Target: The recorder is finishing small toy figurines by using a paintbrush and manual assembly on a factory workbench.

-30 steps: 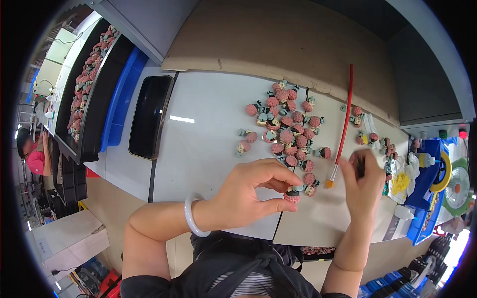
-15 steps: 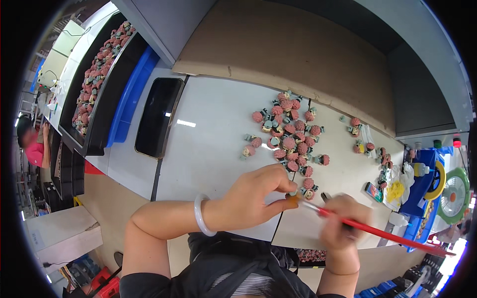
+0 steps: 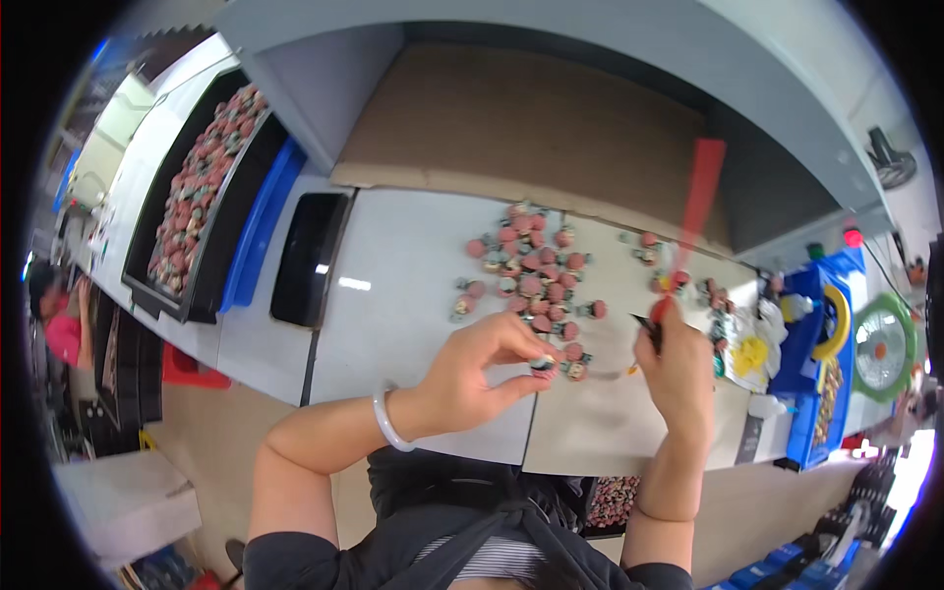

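My left hand (image 3: 470, 379), a pale bangle on its wrist, pinches a small figurine (image 3: 543, 365) between thumb and fingertips. My right hand (image 3: 678, 379) is closed around a paintbrush with a red handle (image 3: 701, 192), blurred by motion, its handle pointing up and away. A dark, pointed tool (image 3: 646, 323) also sticks out of that hand; its kind is unclear. The two hands are apart. Just beyond my left hand, a cluster of small figurines (image 3: 531, 285) with bumpy pink tops and grey-green bodies lies loosely on the white table (image 3: 393, 265).
A black phone (image 3: 313, 258) lies left of the cluster. Farther left, a black tray (image 3: 202, 285) full of figurines rests by a blue tray (image 3: 258, 231). At right are a plastic bag (image 3: 772, 334), blue bins (image 3: 811, 413) and a green fan (image 3: 883, 346). A grey shelf (image 3: 354, 93) rises behind.
My right hand has drawn the brush away from the figurine, rightward and up, its handle swinging from rightward to upward. My left hand keeps its pinch. The whole view has shifted slightly.
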`<state>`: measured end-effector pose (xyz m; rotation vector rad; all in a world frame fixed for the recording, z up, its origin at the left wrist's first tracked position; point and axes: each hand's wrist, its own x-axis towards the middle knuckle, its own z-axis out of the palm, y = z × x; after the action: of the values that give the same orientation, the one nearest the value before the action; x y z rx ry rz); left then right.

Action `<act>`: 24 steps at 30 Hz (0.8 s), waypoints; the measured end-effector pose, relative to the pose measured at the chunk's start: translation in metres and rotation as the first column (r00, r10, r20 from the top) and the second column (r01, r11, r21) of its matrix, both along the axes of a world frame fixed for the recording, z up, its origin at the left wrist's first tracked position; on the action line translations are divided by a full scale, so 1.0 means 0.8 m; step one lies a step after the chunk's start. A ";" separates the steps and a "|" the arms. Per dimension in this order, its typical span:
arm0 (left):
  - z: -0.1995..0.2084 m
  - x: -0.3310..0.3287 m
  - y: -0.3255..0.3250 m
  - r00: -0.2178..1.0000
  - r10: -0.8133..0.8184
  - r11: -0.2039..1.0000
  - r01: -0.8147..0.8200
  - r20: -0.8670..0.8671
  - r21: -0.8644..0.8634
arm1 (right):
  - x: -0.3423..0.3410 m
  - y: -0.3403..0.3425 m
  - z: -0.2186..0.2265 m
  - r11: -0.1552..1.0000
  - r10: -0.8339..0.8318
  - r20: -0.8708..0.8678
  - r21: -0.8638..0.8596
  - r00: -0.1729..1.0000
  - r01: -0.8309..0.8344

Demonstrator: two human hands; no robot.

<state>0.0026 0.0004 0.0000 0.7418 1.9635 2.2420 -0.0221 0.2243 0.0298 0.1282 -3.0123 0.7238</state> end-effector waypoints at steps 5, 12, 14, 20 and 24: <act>-0.011 0.007 0.009 0.988 0.080 0.995 -0.072 0.133 -0.065 | 0.002 0.021 -0.012 0.998 -0.019 -0.078 0.062 0.997 0.024; 0.004 0.023 0.014 0.972 0.046 0.998 -0.056 0.232 0.038 | 0.080 0.204 0.088 0.835 -0.543 -0.455 -0.200 0.706 0.514; 0.006 0.029 0.016 0.971 0.013 0.998 -0.027 0.239 0.054 | 0.080 0.320 0.067 0.739 -0.645 -0.393 -0.101 0.655 0.666; 0.000 0.028 0.009 0.982 0.003 1.000 -0.004 0.187 0.005 | 0.075 0.397 0.024 0.700 -0.713 -0.050 -0.096 0.699 0.708; 0.000 0.022 0.005 0.977 0.029 0.999 -0.025 0.211 -0.022 | 0.063 0.381 0.021 0.752 -0.568 -0.370 0.129 0.735 0.646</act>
<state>0.0198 0.0047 0.0003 0.4552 1.9020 2.2095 0.0282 0.5295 0.0464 -0.6625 -2.5600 0.2205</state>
